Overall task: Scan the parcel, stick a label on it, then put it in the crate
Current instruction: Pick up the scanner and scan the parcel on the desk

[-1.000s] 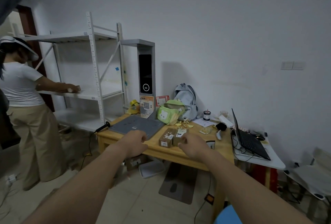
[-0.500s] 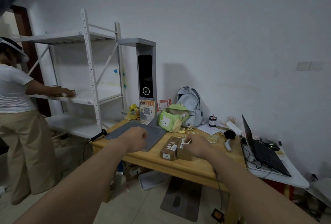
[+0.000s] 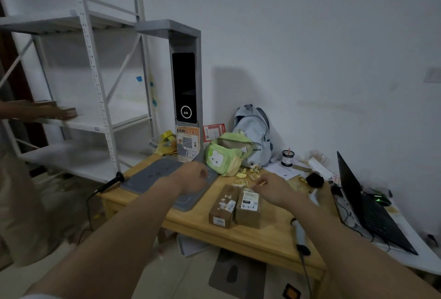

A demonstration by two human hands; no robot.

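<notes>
Two brown cardboard parcels stand side by side on the wooden table (image 3: 267,239). The left parcel (image 3: 223,206) carries small stickers. The right parcel (image 3: 248,212) has a white label with handwritten numbers. My right hand (image 3: 274,190) hovers just past the right parcel's far end with its fingertips pinched; a thin pale sliver shows at them, too small to identify. My left hand (image 3: 193,177) is a loose fist over the grey scanning pad (image 3: 152,175), holding nothing. The grey scanner tower (image 3: 187,88) rises behind the pad. No crate is in view.
A handheld scanner (image 3: 299,232) with a cable lies at the table's front right. A green bag (image 3: 226,155), a blue backpack (image 3: 254,129) and yellow paper scraps (image 3: 248,175) crowd the back. An open laptop (image 3: 367,205) sits right. White shelving (image 3: 95,79) and another person's arm (image 3: 35,110) are left.
The view has come closer to the table and dipped down. My right hand has slid from the right parcel's top to just beyond its far end. My left hand stays fisted over the pad.
</notes>
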